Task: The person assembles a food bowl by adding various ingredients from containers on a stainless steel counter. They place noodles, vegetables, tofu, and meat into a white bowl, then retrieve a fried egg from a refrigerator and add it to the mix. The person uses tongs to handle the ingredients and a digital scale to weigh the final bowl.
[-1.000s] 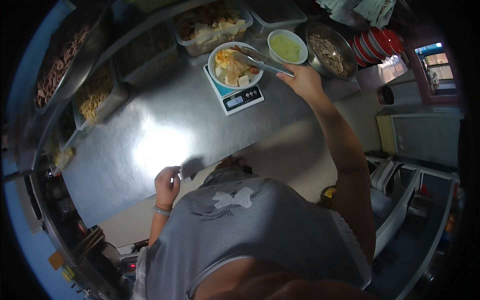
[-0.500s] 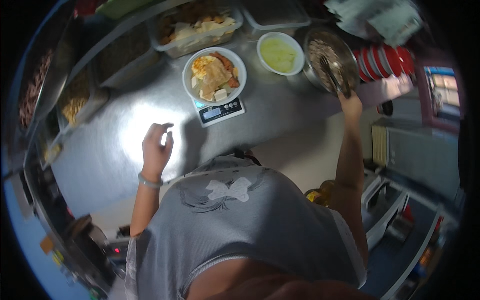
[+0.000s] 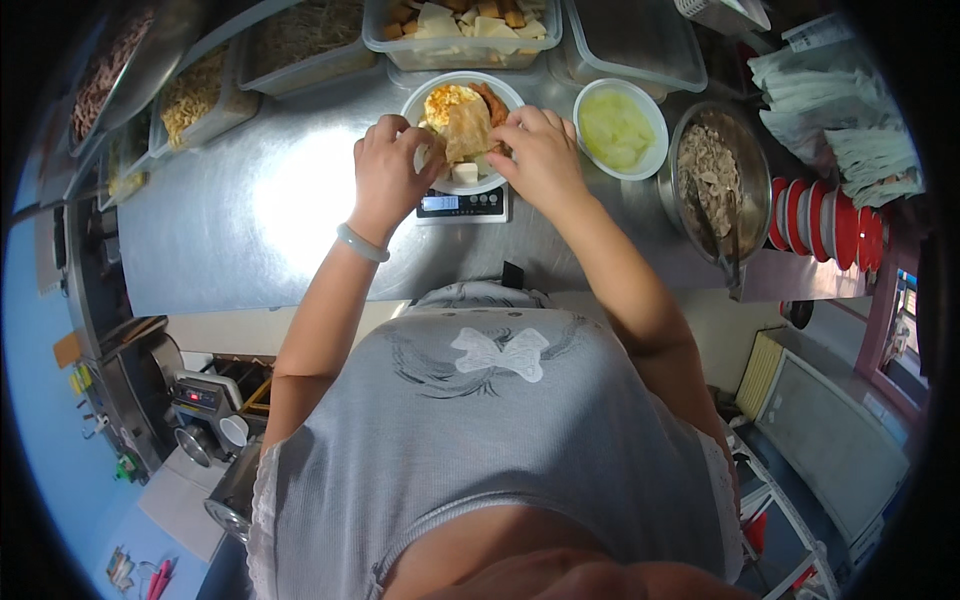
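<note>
A round white bowl (image 3: 411,101) holds a fried egg (image 3: 449,102), a flat pale-brown piece (image 3: 467,132), reddish-brown pieces and white tofu-like cubes (image 3: 465,173). The bowl rests on a small digital scale (image 3: 487,206) with a lit display. My left hand (image 3: 388,170), below a pale bangle, reaches over the bowl's left rim with curled fingers. From the right, my right hand (image 3: 541,158) reaches over the opposite rim, thumb and fingers bent together at the food. What the fingertips of either hand hold is not clear.
A white bowl of pale green slices (image 3: 616,125) stands right of the scale. Beyond it, a steel bowl (image 3: 672,190) holds sliced meat and tongs (image 3: 728,240). Clear tubs of food (image 3: 460,50) line the back. Red stacked items (image 3: 840,225) and plastic bags (image 3: 825,110) lie far right.
My right hand has let go of the tongs, left in the steel bowl, and come to the food bowl. My left hand has moved up from the bare counter to the bowl's left side.
</note>
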`<state>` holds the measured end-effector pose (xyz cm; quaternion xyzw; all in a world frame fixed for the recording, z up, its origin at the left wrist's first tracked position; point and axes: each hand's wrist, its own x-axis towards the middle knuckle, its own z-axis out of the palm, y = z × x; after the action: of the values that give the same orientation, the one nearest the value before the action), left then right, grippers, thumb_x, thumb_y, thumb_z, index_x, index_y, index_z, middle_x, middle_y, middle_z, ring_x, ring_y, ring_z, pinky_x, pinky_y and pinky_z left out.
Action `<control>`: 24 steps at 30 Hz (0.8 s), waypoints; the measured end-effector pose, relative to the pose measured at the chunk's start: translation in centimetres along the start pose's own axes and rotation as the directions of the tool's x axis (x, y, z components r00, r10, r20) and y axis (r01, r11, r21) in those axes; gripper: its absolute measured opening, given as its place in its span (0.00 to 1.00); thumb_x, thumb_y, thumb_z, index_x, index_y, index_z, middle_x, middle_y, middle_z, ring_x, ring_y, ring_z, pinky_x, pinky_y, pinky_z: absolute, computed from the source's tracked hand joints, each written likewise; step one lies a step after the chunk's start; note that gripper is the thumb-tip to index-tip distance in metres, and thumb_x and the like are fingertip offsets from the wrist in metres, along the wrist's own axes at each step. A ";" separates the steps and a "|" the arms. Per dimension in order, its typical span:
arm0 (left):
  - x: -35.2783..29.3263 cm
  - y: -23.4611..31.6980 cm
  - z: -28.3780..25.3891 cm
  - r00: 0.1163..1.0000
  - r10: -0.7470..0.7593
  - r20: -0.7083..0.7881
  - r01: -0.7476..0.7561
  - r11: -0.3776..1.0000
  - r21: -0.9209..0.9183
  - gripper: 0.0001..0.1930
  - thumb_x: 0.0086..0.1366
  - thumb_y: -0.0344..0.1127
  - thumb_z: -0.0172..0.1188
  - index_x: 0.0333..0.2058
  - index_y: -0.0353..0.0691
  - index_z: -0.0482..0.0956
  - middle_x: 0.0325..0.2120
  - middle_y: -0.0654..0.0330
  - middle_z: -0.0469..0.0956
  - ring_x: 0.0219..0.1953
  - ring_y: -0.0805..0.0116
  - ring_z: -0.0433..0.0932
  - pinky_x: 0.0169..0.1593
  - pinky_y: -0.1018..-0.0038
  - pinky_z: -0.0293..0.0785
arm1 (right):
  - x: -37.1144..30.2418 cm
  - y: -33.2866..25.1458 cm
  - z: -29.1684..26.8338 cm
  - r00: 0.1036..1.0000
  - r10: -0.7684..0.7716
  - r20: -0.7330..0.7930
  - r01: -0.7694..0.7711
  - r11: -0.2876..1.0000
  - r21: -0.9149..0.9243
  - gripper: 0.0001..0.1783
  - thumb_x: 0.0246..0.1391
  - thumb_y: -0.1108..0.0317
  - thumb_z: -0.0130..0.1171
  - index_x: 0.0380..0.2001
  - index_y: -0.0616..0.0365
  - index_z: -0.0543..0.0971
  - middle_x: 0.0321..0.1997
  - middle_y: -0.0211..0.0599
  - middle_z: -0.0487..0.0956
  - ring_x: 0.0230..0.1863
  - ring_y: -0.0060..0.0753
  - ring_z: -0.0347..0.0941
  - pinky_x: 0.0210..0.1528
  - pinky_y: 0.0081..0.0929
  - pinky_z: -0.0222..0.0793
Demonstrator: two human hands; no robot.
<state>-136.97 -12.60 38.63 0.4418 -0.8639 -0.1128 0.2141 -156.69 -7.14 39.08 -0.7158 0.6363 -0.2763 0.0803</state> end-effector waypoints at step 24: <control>3.3 0.1 0.6 0.967 0.236 0.101 -0.229 0.970 -0.075 0.13 0.44 0.35 0.63 0.32 0.46 0.76 0.37 0.60 0.70 0.40 0.60 0.69 0.44 0.66 0.62 | 0.2 2.4 1.6 0.956 0.277 -0.100 -0.283 0.958 -0.043 0.03 0.35 0.64 0.61 0.18 0.47 0.79 0.29 0.28 0.73 0.37 0.33 0.68 0.40 0.32 0.54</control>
<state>-138.99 -15.21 39.00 0.3236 -0.9161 -0.1380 0.1924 -157.93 -8.15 36.71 -0.6069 0.7418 -0.2769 0.0686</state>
